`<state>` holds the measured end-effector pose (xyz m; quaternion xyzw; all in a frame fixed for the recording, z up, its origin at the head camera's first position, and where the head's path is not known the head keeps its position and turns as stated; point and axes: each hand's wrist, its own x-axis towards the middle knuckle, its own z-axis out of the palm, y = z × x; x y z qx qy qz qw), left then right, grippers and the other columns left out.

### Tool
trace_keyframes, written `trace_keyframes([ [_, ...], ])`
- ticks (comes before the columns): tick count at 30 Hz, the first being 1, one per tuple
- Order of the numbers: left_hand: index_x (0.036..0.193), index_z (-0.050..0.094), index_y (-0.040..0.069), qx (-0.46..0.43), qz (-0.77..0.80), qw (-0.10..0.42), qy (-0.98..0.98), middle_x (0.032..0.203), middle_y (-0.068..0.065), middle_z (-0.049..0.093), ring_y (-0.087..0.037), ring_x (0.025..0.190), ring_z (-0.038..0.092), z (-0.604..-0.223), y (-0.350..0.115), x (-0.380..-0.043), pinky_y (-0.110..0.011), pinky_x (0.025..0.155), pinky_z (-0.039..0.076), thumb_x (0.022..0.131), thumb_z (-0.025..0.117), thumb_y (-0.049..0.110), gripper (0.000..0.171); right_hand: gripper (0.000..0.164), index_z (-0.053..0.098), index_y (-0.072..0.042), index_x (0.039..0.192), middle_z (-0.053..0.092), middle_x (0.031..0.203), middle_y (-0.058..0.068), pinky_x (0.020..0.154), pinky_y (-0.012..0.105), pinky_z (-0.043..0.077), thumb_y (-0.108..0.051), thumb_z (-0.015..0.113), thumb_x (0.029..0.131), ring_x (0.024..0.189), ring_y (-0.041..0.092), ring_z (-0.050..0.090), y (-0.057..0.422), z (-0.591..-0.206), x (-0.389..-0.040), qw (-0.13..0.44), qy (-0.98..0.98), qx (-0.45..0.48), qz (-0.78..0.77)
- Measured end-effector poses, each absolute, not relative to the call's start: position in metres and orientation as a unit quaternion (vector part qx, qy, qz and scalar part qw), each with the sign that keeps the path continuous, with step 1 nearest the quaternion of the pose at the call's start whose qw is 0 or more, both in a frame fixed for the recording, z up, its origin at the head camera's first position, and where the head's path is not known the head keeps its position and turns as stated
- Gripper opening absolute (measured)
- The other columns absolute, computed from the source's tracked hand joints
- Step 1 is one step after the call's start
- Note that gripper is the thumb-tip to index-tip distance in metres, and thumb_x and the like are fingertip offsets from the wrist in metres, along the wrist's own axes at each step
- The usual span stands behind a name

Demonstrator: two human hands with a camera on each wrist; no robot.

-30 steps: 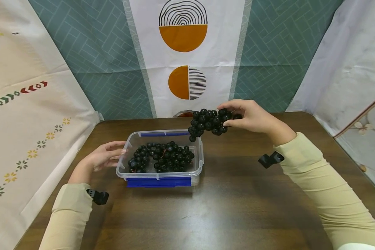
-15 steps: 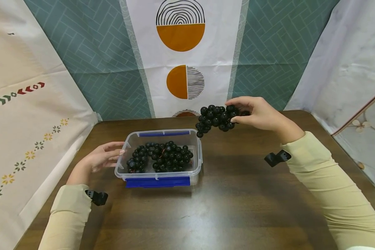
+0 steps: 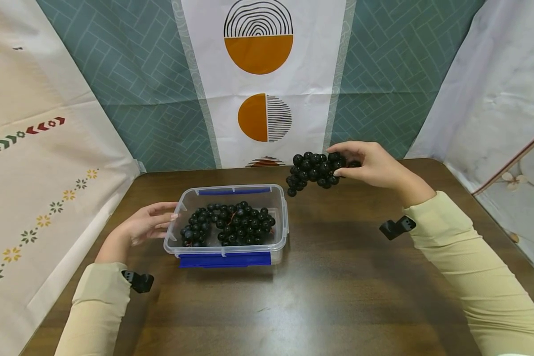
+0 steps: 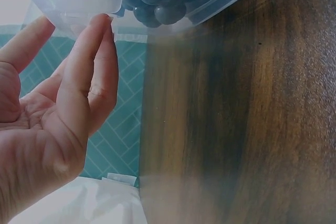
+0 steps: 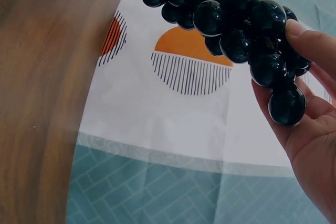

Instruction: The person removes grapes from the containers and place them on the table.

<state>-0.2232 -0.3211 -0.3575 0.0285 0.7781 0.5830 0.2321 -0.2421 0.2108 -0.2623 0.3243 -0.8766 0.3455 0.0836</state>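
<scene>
My right hand [image 3: 368, 163] pinches a bunch of dark grapes [image 3: 312, 170] by one end between thumb and fingers. The bunch hangs in the air to the right of a clear plastic container [image 3: 224, 250], over the back of the table. More dark grapes [image 3: 240, 225] lie inside the container. At the container's left end is my left hand [image 3: 148, 223], its fingertips touching the wall and its fingers fairly straight. Close up in the left wrist view, the fingers [image 4: 79, 77] meet the container's corner. The right wrist view shows the thumb and fingers around the held grapes [image 5: 236, 45].
The container has no lid on and blue clips [image 3: 224, 259] on its long sides. It stands on a dark brown wooden table [image 3: 329, 296]. Patterned cloths [image 3: 382, 89] hang behind and at both sides. Both wrists wear small black cameras [image 3: 397, 227].
My right hand has moved right with the bunch of grapes, from over the container's right corner to beyond it. The left hand and the container have stayed in place.
</scene>
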Motion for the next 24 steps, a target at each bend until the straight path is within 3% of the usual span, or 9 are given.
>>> trace_keyframes([
  [7, 0.149, 0.019, 0.000, 0.020, 0.587, 0.235, 0.774, 0.109, 0.011, 0.061, -0.004, 0.099, 0.062, -0.356, -0.320, -0.223, -0.031, 0.081, 0.055, 0.098, 0.055, 0.019, 0.066, 0.044, 0.060, -0.004, 0.125, 0.063, 0.116, 0.013, 0.072, 0.020, 0.045, -0.003, 0.072, 0.083, 0.091, 0.007, 0.056, 0.214, -0.273, -0.248, 0.072, -0.873, 0.326, 0.355],
  [10, 0.149, 0.019, 0.000, 0.019, 0.591, 0.235, 0.771, 0.109, 0.010, 0.061, -0.004, 0.099, 0.062, -0.356, -0.321, -0.222, -0.031, 0.081, 0.055, 0.098, 0.055, 0.019, 0.066, 0.044, 0.059, -0.004, 0.126, 0.061, 0.123, 0.015, 0.085, 0.031, 0.050, -0.005, 0.071, 0.084, 0.105, 0.019, 0.059, 0.214, -0.276, -0.250, 0.058, -0.876, 0.322, 0.354],
  [14, 0.149, 0.021, 0.001, 0.020, 0.589, 0.233, 0.774, 0.110, 0.010, 0.060, -0.004, 0.099, 0.062, -0.357, -0.321, -0.223, -0.032, 0.081, 0.055, 0.097, 0.056, 0.019, 0.065, 0.043, 0.059, -0.003, 0.126, 0.060, 0.124, 0.017, 0.092, 0.045, 0.047, -0.007, 0.071, 0.085, 0.108, 0.027, 0.057, 0.213, -0.282, -0.251, 0.043, -0.878, 0.314, 0.358],
  [21, 0.148, 0.022, 0.001, 0.018, 0.593, 0.233, 0.771, 0.109, 0.011, 0.061, -0.005, 0.099, 0.062, -0.357, -0.320, -0.224, -0.032, 0.081, 0.055, 0.097, 0.056, 0.020, 0.064, 0.042, 0.061, -0.006, 0.125, 0.063, 0.113, 0.013, 0.081, 0.036, 0.048, -0.008, 0.072, 0.084, 0.093, 0.020, 0.055, 0.212, -0.294, -0.257, 0.046, -0.886, 0.306, 0.345],
  [24, 0.148, 0.022, 0.001, 0.015, 0.595, 0.234, 0.769, 0.109, 0.011, 0.061, -0.004, 0.099, 0.062, -0.356, -0.321, -0.224, -0.032, 0.081, 0.055, 0.098, 0.055, 0.019, 0.064, 0.043, 0.061, -0.004, 0.124, 0.063, 0.115, 0.015, 0.084, 0.039, 0.049, -0.007, 0.072, 0.083, 0.095, 0.021, 0.056, 0.211, -0.299, -0.260, 0.045, -0.886, 0.304, 0.348],
])
